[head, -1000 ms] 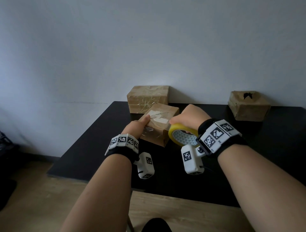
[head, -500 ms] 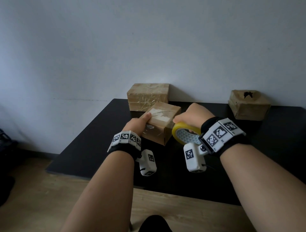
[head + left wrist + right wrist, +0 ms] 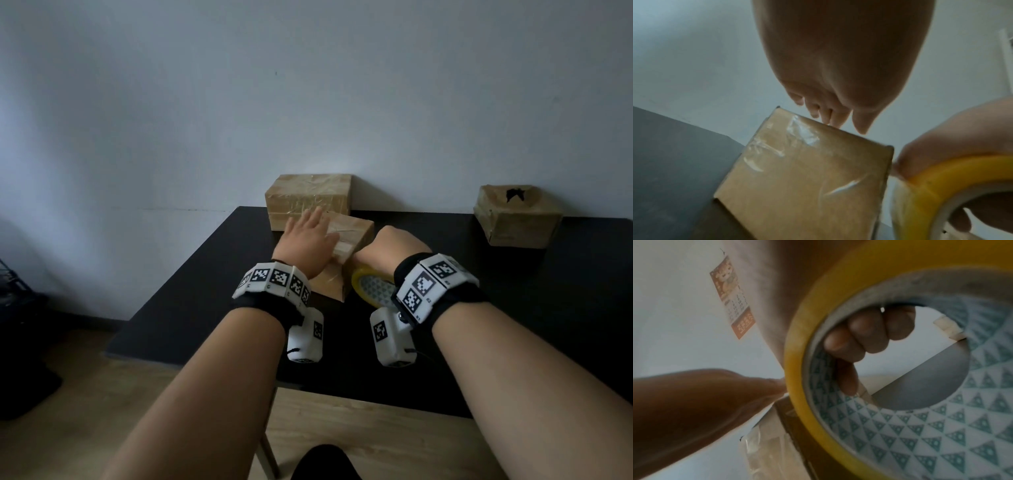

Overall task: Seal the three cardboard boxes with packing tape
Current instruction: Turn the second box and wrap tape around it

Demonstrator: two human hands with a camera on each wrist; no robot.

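The left hand (image 3: 310,240) lies flat, fingers straight, on top of the middle cardboard box (image 3: 356,233) near the centre of the black table (image 3: 513,308). The right hand (image 3: 394,250) has its fingers curled through the core of the yellow tape roll (image 3: 371,291), held just beside the box's right face. In the left wrist view a clear strip seems to run from the roll onto the box's right edge, with wrinkled tape already shining on the near face.

To do this step well, I judge the flat hand should press and smooth outward along the strip so that no air pockets remain, while the right hand holds the roll taut and close to the cardboard. Slack would let the film fold on itself, as the creases on the near face suggest. The box is light and could slide or tip, so steady downward weight from the palm matters.

A second box (image 3: 308,195), wrapped in glossy tape, stands at the far edge touching the wall; the third box (image 3: 517,219), its top sunken and open, sits well apart on the far right.
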